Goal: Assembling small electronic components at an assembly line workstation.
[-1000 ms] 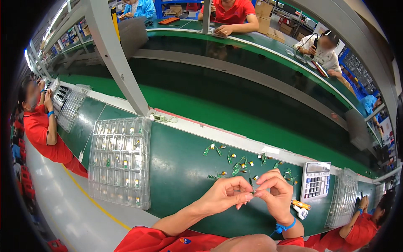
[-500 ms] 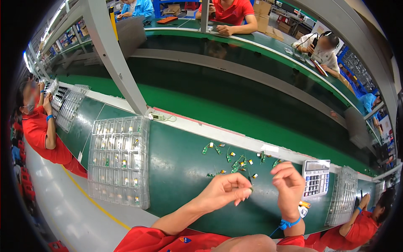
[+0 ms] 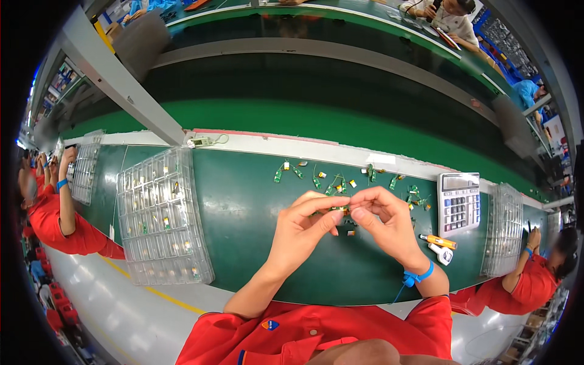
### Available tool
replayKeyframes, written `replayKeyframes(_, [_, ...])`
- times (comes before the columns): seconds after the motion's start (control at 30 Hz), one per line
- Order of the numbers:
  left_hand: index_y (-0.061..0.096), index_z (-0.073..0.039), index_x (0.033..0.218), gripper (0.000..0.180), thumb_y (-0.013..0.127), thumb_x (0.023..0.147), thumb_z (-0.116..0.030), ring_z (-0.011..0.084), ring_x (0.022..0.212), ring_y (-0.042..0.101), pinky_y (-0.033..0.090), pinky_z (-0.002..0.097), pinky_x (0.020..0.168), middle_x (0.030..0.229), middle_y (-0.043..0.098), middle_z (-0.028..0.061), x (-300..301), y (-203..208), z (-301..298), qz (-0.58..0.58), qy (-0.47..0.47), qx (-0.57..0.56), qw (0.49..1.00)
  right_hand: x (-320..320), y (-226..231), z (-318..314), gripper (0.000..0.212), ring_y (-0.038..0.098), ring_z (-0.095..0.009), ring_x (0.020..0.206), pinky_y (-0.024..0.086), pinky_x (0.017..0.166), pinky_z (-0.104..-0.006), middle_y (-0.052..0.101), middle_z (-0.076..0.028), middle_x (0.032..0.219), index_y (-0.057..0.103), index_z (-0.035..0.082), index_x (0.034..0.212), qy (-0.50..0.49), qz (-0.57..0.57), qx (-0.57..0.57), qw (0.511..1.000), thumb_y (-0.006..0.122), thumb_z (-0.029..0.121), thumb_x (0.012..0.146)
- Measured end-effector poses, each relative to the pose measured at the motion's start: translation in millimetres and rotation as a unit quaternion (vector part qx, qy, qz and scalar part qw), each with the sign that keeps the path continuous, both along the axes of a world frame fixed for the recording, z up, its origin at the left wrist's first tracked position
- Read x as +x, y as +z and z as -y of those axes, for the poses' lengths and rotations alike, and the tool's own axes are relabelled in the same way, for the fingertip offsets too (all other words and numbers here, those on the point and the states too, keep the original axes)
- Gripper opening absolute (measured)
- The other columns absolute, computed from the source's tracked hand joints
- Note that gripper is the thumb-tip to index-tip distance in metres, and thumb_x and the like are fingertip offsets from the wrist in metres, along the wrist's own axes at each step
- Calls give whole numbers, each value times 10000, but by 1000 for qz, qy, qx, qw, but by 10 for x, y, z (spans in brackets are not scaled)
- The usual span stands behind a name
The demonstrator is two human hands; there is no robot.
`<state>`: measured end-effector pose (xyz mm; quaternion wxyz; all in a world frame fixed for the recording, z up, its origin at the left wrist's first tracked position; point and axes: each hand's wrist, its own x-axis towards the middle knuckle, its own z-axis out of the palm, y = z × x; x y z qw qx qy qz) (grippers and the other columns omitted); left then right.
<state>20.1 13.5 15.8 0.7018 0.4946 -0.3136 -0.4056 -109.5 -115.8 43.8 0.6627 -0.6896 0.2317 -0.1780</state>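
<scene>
My left hand (image 3: pixel 304 226) and my right hand (image 3: pixel 389 226) meet over the green table, thumbs and forefingers closed from both sides on a small green circuit board (image 3: pixel 339 208). Fingers cover most of the board. Just beyond my hands lie several more green boards (image 3: pixel 317 180) with thin wires and small silvery-yellow batteries (image 3: pixel 353 183). A second loose group of boards (image 3: pixel 416 198) is spread to the right of my right hand. A blue wrist strap (image 3: pixel 418 275) circles my right wrist.
A clear compartment tray (image 3: pixel 164 225) holding small boards stands at the left. On the right are a calculator (image 3: pixel 459 207), an orange-handled tool (image 3: pixel 439 241), a white object (image 3: pixel 441 254) and stacked clear trays (image 3: pixel 504 228). A grey post (image 3: pixel 128 85) rises at the back left; co-workers sit around.
My right hand has come down and left to meet my left hand at the board. The whole view has tilted downward.
</scene>
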Motion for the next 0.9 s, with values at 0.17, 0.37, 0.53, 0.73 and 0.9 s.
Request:
replayKeyframes(0.17, [593,27,1182,323,623,861,49,125,847,581,536,268,670,995,551,63,-51,58,-17,7,23,-13,1000,-20,-5,-21,166,629,-129,882,519,797,-269,654,-77,951,621,-23,1003,26,-31,29,999,670,67,872])
replayKeyframes(0.37, [618,35,1141,293,632,850,54,137,897,584,554,270,723,1012,543,64,-44,46,-10,-31,17,-40,999,-26,-15,-41,121,634,-131,851,532,732,-269,665,-80,898,621,-22,975,-5,-10,102,995,638,66,895])
replayKeyframes(0.53, [647,-20,1154,303,662,852,-1,117,907,582,517,240,768,1021,539,47,-105,11,5,-9,23,-54,998,-29,-9,-102,121,628,-127,847,517,760,-266,665,-80,904,615,-17,990,12,16,170,985,609,80,917])
replayKeyframes(0.73, [633,36,1150,266,614,906,-69,137,894,584,532,252,738,1114,489,73,-230,50,6,71,41,-38,996,-74,-55,-182,155,616,-106,864,500,781,-249,670,-64,928,632,-9,1012,15,55,210,976,606,121,931])
replayKeyframes(0.9, [653,51,1069,223,581,934,-111,134,874,586,519,250,722,1094,515,88,-237,71,-15,84,62,-58,993,-88,-16,-214,160,615,-101,860,503,770,-243,669,-61,901,654,-16,986,27,54,183,981,612,128,929])
